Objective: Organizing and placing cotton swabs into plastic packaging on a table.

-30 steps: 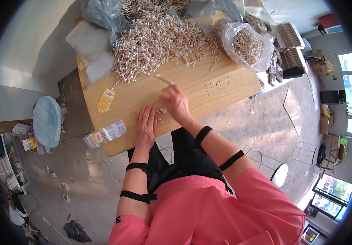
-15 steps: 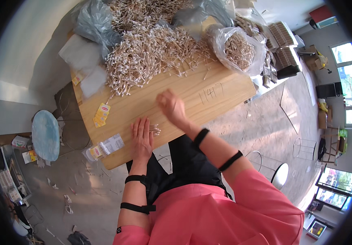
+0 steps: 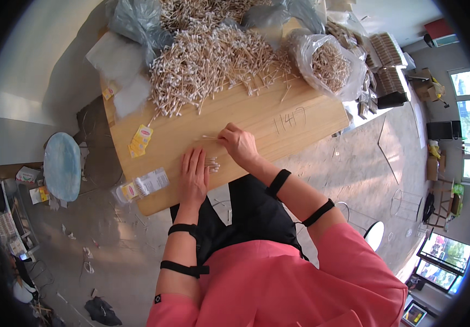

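My left hand (image 3: 194, 175) lies flat near the front edge of the wooden table (image 3: 256, 117), fingers stretched forward. Beside and partly beneath its fingers is a small group of cotton swabs (image 3: 212, 164); how many the hand covers is hidden. Just ahead and to the right, my right hand (image 3: 238, 143) is closed in a pinch on a cotton swab (image 3: 206, 137), which points left from the fingertips, low over the wood. A large loose heap of cotton swabs (image 3: 202, 68) spreads across the far half of the table.
Yellow cards (image 3: 140, 140) and a clear pack (image 3: 146, 185) lie along the table's left side. A clear bag of swabs (image 3: 330, 68) stands at the far right, near stacked bundles (image 3: 386, 50). Grey plastic bags (image 3: 136, 24) edge the heap. A round blue stool (image 3: 62, 166) stands left.
My right hand, earlier blurred with no swab visible in it, now shows a pinched cotton swab extending left. The left hand remains flat beside the small group. The whole view has shifted slightly.
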{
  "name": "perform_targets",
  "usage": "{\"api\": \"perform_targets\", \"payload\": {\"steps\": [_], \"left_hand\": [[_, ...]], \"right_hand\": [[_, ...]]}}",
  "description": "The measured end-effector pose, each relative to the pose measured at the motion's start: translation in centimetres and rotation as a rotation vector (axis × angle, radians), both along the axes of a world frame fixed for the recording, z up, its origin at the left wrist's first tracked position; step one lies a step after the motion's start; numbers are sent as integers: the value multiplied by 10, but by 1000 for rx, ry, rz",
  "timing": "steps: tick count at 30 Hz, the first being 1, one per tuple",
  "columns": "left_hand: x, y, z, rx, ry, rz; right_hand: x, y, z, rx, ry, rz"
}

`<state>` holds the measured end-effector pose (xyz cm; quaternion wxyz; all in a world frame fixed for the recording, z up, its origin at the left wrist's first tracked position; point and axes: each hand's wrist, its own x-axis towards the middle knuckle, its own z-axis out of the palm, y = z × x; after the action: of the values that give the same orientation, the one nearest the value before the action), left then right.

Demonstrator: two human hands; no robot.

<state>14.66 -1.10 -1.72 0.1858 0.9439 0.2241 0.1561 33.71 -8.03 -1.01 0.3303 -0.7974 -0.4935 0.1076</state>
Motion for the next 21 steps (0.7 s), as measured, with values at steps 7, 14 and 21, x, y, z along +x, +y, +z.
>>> {"api": "perform_targets", "payload": {"steps": [7,14,21], "left_hand": [[1,-1,0,-6,-60,-5],[2,-1,4,-12,-63,7],[-2,1,2,73,64,10]], "right_hand": [[22,4,10,29,71,-84],[-10,1,-2,157,9,92],[4,69,16,5,137,-271]]}}
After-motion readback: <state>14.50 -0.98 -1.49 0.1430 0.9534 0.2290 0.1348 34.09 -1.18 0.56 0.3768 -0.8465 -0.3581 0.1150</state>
